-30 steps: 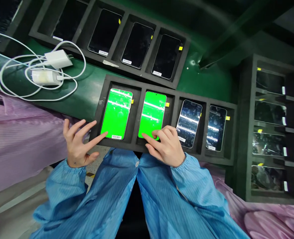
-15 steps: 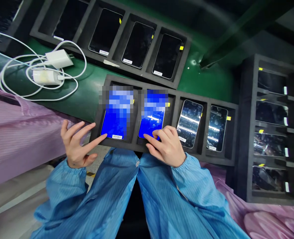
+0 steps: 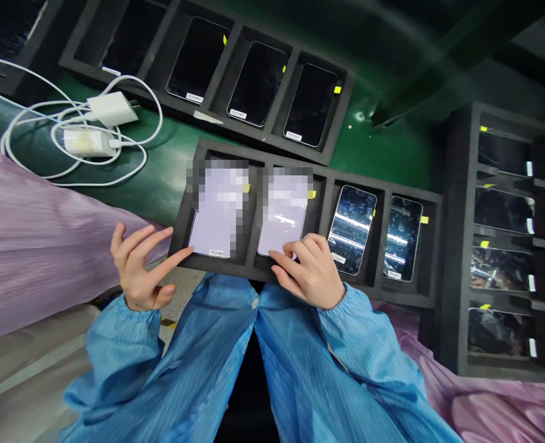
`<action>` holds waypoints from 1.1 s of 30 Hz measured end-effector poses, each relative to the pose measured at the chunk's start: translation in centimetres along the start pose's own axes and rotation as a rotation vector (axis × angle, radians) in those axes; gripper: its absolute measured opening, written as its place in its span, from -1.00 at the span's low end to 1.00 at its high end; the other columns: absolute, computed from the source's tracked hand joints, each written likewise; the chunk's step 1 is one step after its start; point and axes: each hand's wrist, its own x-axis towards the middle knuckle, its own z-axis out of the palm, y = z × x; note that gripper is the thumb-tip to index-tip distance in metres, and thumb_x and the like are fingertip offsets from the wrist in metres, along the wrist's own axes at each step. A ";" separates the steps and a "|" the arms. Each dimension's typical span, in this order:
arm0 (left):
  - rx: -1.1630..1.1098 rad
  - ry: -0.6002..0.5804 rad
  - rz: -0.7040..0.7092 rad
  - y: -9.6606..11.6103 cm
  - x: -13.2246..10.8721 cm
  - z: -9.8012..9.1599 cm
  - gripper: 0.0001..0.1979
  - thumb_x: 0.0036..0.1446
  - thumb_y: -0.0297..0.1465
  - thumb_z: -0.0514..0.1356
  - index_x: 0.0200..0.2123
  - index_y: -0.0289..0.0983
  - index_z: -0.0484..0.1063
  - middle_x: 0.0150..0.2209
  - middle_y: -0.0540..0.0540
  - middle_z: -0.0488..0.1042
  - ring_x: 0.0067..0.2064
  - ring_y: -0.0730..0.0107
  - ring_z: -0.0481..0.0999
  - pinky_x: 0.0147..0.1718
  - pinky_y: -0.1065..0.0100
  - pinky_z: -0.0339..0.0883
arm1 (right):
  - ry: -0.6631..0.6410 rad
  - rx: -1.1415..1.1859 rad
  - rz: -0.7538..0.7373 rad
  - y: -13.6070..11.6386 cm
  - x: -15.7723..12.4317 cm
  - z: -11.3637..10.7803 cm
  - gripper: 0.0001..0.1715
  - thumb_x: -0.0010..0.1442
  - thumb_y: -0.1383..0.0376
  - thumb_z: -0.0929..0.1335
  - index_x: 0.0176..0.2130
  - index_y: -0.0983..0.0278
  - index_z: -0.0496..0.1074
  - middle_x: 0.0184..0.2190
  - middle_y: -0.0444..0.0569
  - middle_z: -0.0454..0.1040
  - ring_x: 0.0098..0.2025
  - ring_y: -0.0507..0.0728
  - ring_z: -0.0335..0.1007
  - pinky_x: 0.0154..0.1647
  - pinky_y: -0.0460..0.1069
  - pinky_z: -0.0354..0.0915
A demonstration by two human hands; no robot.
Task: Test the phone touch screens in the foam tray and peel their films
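A dark foam tray (image 3: 226,269) lies in front of me with phones in its compartments. The leftmost phone (image 3: 210,231) and the phone beside it (image 3: 279,237) have pale, lit screens, partly pixelated. My left hand (image 3: 141,267) is open with fingers spread, its index fingertip at the lower left corner of the leftmost phone. My right hand (image 3: 312,271) points its index finger at the bottom edge of the second phone; its other fingers are curled and it holds nothing. Two more phones, the third (image 3: 352,231) and the fourth (image 3: 401,237), have dark, reflective screens.
Behind lies another foam tray (image 3: 272,136) of dark phones. To the right stands a foam tray (image 3: 459,246) with several phones. White chargers (image 3: 112,109) and tangled cables rest on the green table (image 3: 162,166) at left. Pink cloth (image 3: 51,246) hangs at the left.
Both lit screens have turned from blue to pale white. My left hand has drawn slightly left; my right hand has barely moved.
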 end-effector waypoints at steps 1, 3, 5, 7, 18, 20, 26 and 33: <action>-0.002 -0.001 -0.003 0.0 0.0 0.0 -0.35 0.27 0.05 -0.22 -0.07 -0.05 0.60 0.13 -0.14 0.45 0.17 0.08 0.35 0.33 -0.14 0.06 | 0.002 0.000 0.001 0.0 0.0 0.0 -0.72 0.38 0.27 0.26 -0.20 0.31 0.54 -0.38 -0.05 0.41 -0.32 0.10 0.13 -0.15 0.06 0.13; -0.007 -0.012 -0.009 0.1 0.0 -0.1 -0.35 0.28 0.05 -0.22 -0.07 -0.04 0.60 0.12 -0.15 0.46 0.16 0.07 0.36 0.32 -0.16 0.06 | 0.007 0.002 0.002 0.0 0.0 0.0 -0.71 0.38 0.27 0.26 -0.23 0.30 0.54 -0.39 -0.05 0.41 -0.32 0.10 0.13 -0.15 0.05 0.13; -0.013 -0.040 -0.017 0.2 0.1 -0.2 -0.37 0.28 0.05 -0.21 -0.04 -0.04 0.59 0.13 -0.16 0.46 0.16 0.06 0.36 0.31 -0.18 0.07 | 0.006 0.010 0.004 0.0 0.0 0.0 -0.70 0.38 0.27 0.26 -0.26 0.31 0.54 -0.39 -0.04 0.42 -0.32 0.10 0.13 -0.14 0.06 0.13; -0.023 -0.071 -0.026 0.4 0.2 -0.4 -0.38 0.27 0.04 -0.19 0.00 -0.03 0.57 0.15 -0.17 0.44 0.17 0.03 0.35 0.31 -0.21 0.06 | 0.000 0.019 0.006 -0.1 0.0 0.0 -0.70 0.38 0.28 0.26 -0.28 0.30 0.54 -0.39 -0.04 0.43 -0.33 0.10 0.14 -0.14 0.06 0.14; -0.124 -0.259 -0.202 0.6 8.0 0.1 -0.53 0.33 -0.27 -0.06 0.23 -0.17 0.34 0.17 -0.16 0.43 0.24 0.10 0.35 0.28 0.02 0.18 | 0.059 0.005 0.376 3.0 1.2 -2.3 -0.73 0.37 0.30 0.28 -0.14 0.29 0.57 -0.27 0.01 0.46 -0.25 0.13 0.24 -0.17 0.08 0.14; -0.130 -0.374 -0.197 -0.1 10.8 1.2 -0.52 0.34 -0.26 -0.07 0.24 -0.21 0.32 0.15 -0.16 0.47 0.21 0.09 0.36 0.25 0.05 0.18 | 0.005 -0.011 0.380 4.0 2.8 -2.4 -0.73 0.36 0.28 0.28 -0.16 0.28 0.58 -0.26 0.01 0.46 -0.20 0.16 0.25 -0.16 0.09 0.13; -0.148 -0.573 -0.231 -2.0 15.8 6.2 -0.46 0.31 -0.16 -0.11 0.12 -0.33 0.42 -0.08 -0.28 0.56 0.09 -0.01 0.38 0.10 -0.04 0.21 | -0.237 0.012 0.312 3.7 9.0 -1.0 -0.74 0.36 0.25 0.29 -0.12 0.26 0.56 -0.14 0.04 0.47 -0.06 0.22 0.25 -0.09 0.11 0.10; -0.330 -0.497 -0.379 -3.2 15.7 6.2 -0.54 0.27 -0.09 -0.08 -0.24 -0.21 0.52 -0.23 -0.14 0.56 -0.10 0.15 0.41 0.11 0.03 0.18 | -0.281 -0.051 0.345 1.9 11.1 1.0 -0.61 0.43 0.16 0.21 -0.08 0.32 0.52 -0.13 0.09 0.47 -0.02 0.23 0.26 -0.09 0.10 0.07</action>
